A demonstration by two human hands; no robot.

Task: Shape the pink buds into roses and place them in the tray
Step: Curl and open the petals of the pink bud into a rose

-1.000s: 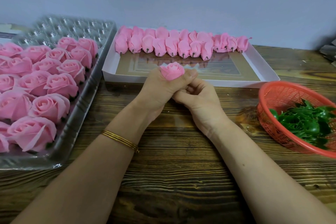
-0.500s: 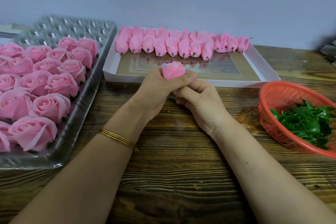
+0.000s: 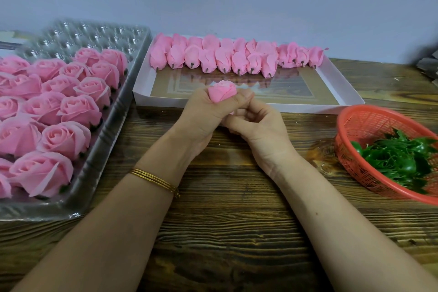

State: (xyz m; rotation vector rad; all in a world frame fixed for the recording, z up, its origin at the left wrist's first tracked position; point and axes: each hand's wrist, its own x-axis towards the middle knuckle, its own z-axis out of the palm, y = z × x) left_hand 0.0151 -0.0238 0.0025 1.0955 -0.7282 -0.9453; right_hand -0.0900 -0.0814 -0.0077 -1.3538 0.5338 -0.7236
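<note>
My left hand (image 3: 201,114) grips a pink bud (image 3: 222,91) between thumb and fingers, its petal tip pointing up. My right hand (image 3: 258,128) curls just under and beside it, fingers at the bud's base, which is hidden. On the left a clear plastic tray (image 3: 99,140) holds several finished pink roses (image 3: 68,138). At the back, a white shallow box (image 3: 341,92) carries a row of unshaped pink buds (image 3: 213,58) along its far edge.
A red plastic basket (image 3: 355,140) with green leaf pieces (image 3: 398,159) sits at the right. The wooden table (image 3: 225,220) lies under my forearms. The clear tray's far cells (image 3: 94,35) hold nothing. A wall stands close behind the box.
The bud has turned slightly in my left hand, and my right fingers have shifted at its base. Both hands stay in the same place.
</note>
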